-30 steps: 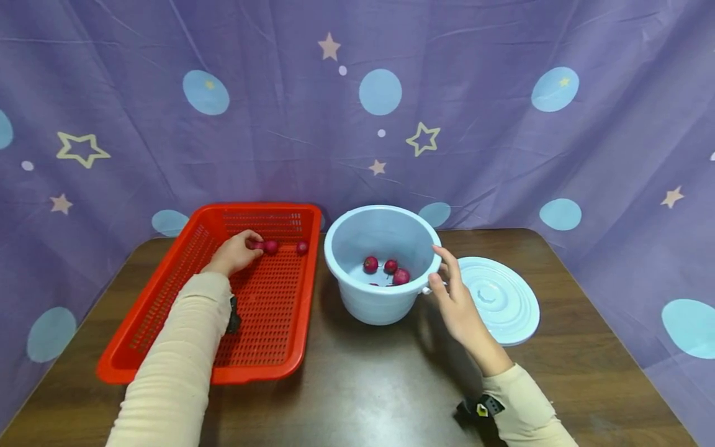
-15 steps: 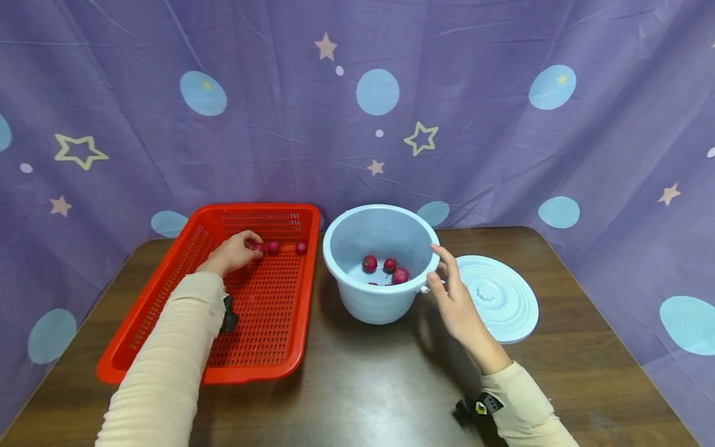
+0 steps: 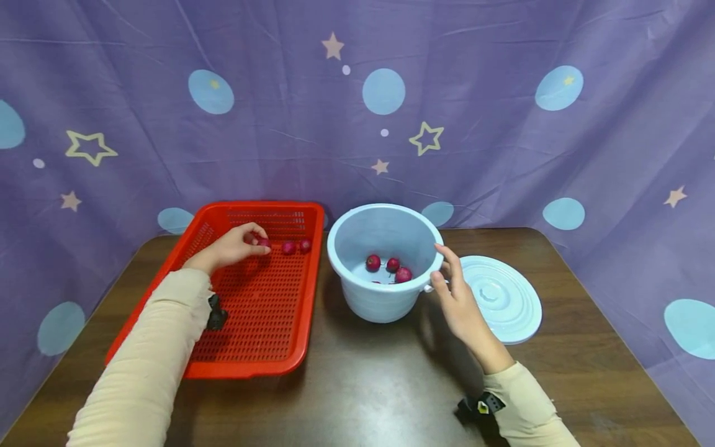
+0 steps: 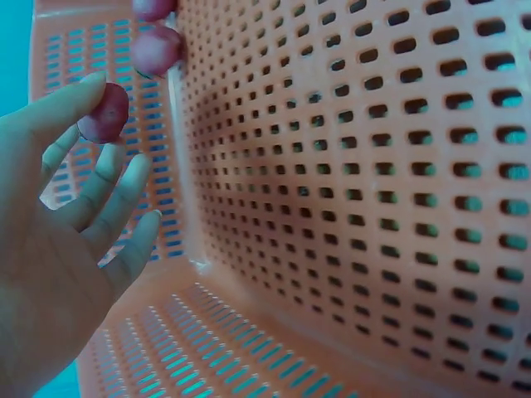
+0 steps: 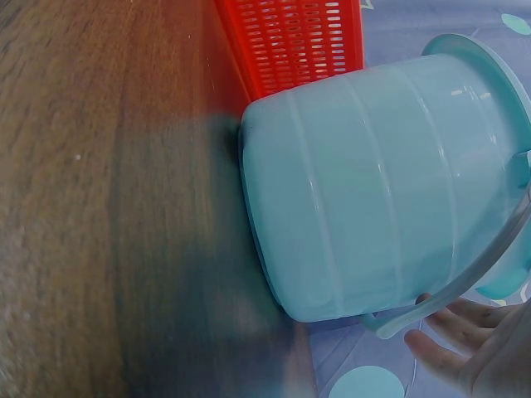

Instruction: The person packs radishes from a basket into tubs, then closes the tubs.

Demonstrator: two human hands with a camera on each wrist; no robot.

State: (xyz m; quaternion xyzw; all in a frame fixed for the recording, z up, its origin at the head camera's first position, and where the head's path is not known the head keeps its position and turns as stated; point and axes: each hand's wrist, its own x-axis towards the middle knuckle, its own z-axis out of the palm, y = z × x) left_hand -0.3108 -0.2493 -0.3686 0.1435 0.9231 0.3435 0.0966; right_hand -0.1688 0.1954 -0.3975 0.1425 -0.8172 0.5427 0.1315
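Between thumb and fingers of my left hand [image 3: 226, 249] I pinch a small red radish [image 3: 264, 243], held just above the floor of the red plastic basket [image 3: 246, 370]. Two more radishes [image 3: 288, 248] lie at the basket's far right; the left wrist view shows them past the held radish [image 4: 105, 114]. My right hand [image 3: 460, 307] touches the right side of the light blue bucket [image 3: 382, 303] with extended fingers. In the right wrist view, its fingertips are by the bucket's handle [image 5: 465, 286]. Several radishes [image 3: 373, 262] lie inside the bucket.
A round light blue lid [image 3: 505, 301] lies on the wooden table [image 3: 357, 397], right of the bucket. Behind the table hangs a purple curtain [image 3: 279, 93] with stars and dots. The basket's right rim stands close to the bucket.
My left hand has picked out one radish and lifted it slightly, while the radish beside it shifted right toward the other. My right hand stays at the bucket.
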